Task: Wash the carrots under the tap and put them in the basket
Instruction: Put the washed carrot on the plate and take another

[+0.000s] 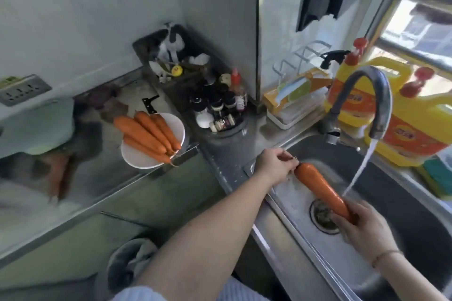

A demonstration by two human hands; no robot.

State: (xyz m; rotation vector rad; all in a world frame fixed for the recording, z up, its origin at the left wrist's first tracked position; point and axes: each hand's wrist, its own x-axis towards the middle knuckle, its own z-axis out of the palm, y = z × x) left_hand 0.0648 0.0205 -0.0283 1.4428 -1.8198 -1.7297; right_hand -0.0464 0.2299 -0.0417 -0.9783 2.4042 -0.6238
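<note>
Steel sink (403,205) at the surface's right end: both hands hold one carrot (322,189) by its ends, left grip (275,166) pinching the top, right grip (367,230) curled round the tip, just beside the tap's (371,90) stream, probably for rinsing.

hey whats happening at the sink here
A person is washing a carrot over the sink. The left hand pinches its top end and the right hand grips its tip, while water runs from the tap just beside it. More carrots wait on a white plate on the counter. No basket can be made out.
</note>
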